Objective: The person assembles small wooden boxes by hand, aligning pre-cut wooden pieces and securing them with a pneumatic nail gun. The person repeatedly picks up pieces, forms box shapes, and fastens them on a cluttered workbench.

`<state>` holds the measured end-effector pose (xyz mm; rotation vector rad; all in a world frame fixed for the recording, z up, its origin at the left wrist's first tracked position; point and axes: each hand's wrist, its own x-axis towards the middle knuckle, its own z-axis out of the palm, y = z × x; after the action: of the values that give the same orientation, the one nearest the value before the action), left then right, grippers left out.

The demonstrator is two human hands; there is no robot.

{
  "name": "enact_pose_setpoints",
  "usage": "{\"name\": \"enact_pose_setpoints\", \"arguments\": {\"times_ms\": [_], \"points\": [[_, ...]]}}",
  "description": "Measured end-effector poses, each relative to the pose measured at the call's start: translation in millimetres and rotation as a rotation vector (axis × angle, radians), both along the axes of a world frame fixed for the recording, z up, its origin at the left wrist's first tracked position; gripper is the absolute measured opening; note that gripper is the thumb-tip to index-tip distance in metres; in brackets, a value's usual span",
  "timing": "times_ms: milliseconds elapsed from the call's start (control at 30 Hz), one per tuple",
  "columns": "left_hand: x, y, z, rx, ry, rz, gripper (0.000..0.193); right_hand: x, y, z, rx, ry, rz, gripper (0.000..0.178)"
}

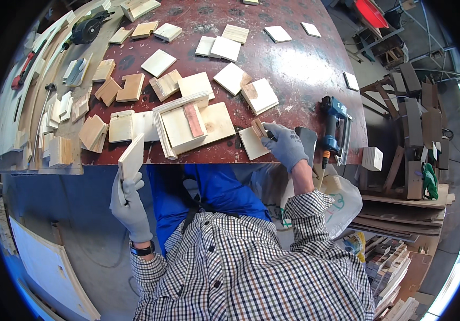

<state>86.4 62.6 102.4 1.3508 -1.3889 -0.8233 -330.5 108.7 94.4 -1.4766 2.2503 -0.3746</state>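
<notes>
My left hand (130,206), in a grey glove, is closed on the lower end of a pale wooden board (132,157), held upright just off the table's front edge. My right hand (287,146), also gloved, pinches a small brown wood block (259,128) over a square wood piece (252,144) near the front edge. Between the hands sits a box-like plywood assembly (179,129) with a reddish strip (192,120) on top, resting on a flat board (220,123). To the right of my right hand lies a blue and black nail gun (332,125) with an orange hose fitting.
Loose wood squares (159,63) and blocks (131,87) lie scattered across the dark red table (198,32). A dark green power tool (86,29) and a red-handled tool (24,72) are at the far left. Stacked boards (401,216) and a plastic bag (345,200) stand at the right.
</notes>
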Motion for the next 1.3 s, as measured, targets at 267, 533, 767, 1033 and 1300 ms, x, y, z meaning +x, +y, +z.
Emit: {"name": "enact_pose_setpoints", "arguments": {"times_ms": [267, 533, 767, 1033, 1300], "points": [[2, 1, -2, 0.005, 0.009, -0.004, 0.044, 14, 0, 20, 0.073, -0.034, 0.079, 0.044], [2, 3, -1, -0.015, 0.04, -0.015, 0.042, 13, 1, 15, 0.062, 0.031, 0.096, 0.035], [2, 3, -1, -0.028, 0.017, -0.023, 0.043, 12, 2, 8, -0.158, 0.106, 0.03, 0.03], [-4, 3, 1, -0.016, -0.012, -0.032, 0.042, 79, -23, 56, -0.346, -0.222, 0.021, 0.045], [0, 6, 6, -0.019, -0.014, -0.036, 0.043, 168, -82, 71, -0.243, -0.023, 0.177, 0.036]]}}
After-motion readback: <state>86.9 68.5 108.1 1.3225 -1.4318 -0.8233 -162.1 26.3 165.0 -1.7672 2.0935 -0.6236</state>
